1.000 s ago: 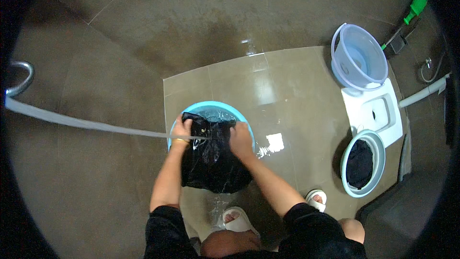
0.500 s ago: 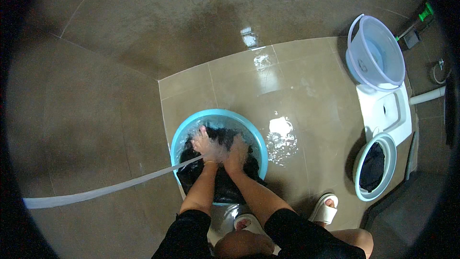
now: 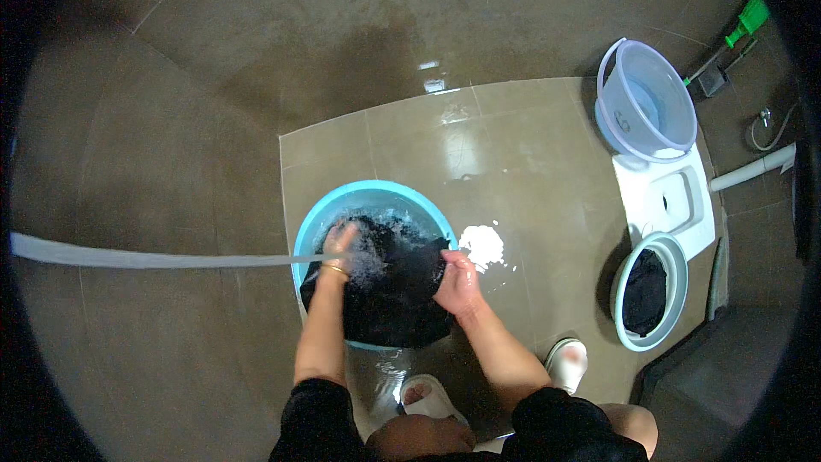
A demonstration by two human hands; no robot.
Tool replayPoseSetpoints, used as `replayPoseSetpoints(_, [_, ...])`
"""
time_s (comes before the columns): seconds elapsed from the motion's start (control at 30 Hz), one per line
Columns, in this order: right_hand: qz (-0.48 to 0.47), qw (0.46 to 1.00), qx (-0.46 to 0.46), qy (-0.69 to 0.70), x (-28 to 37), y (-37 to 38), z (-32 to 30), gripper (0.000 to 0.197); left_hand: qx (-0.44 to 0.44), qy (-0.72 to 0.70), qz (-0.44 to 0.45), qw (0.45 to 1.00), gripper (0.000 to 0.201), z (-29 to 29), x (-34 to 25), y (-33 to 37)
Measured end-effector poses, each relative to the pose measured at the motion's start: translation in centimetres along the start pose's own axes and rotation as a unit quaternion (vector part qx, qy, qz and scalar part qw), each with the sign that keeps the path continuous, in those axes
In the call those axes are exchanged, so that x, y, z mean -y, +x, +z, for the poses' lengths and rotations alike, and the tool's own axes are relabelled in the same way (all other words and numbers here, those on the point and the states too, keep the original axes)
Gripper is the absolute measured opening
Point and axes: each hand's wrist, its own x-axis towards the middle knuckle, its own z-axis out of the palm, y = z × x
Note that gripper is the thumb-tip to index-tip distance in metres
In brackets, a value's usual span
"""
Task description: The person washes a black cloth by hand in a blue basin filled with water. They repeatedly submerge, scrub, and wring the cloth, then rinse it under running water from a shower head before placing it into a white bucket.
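A large light-blue basin (image 3: 374, 187) stands on the wet floor, holding black cloth (image 3: 398, 299) and splashing water. The cloth is spread across the basin and hides part of its near rim. At the basin's right rim, my right hand (image 3: 460, 282) has its fingers closed on the cloth's edge. My left hand (image 3: 340, 241), with a thin bracelet at the wrist, grips the cloth's left side; splashes partly blur its fingers. From the left a stream of water (image 3: 162, 258) runs across my left hand and strikes the cloth.
On the right, a pale-blue bucket (image 3: 617, 124) stands beside a white squat toilet (image 3: 699, 216). A smaller pale-blue basin (image 3: 676, 301) holds dark cloth. A green brush (image 3: 751, 17) leans by the wall. My slippered feet are close behind the large basin.
My right hand has come out of the water to the right rim, gripping the cloth. The cloth is raised and spread wider. My left hand has shifted slightly; the stream looks more level.
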Motion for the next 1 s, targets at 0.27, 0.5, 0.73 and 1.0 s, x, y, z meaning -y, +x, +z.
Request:
replayPoseSetpoints(0.27, [-0.037, 0.997, 0.015, 0.067, -1.1, -0.8, 5.5, 0.043, -0.008, 0.116, 0.211, 0.971, 0.014, 3.9, -9.2, -12.2])
replayPoseSetpoints(0.5, [-0.008, 0.992, 0.103, 0.074, -1.9, 2.8, 6.2, 0.039, 0.19, 0.358, 0.466, 0.787, 0.015, 14.7, -0.9, -22.8])
replayPoseSetpoints(0.73, [0.103, 0.99, -0.039, -0.09, -3.2, -4.3, 9.9, 0.04, -0.193, 0.415, 0.352, 0.816, 0.026, 7.7, -5.1, -6.4])
replayPoseSetpoints(1.0, [-0.405, 0.685, -0.106, -0.596, -0.2, -1.9, 9.8, 0.034, -0.157, 0.443, 0.312, 0.826, 0.055, -0.5, -3.7, -3.6])
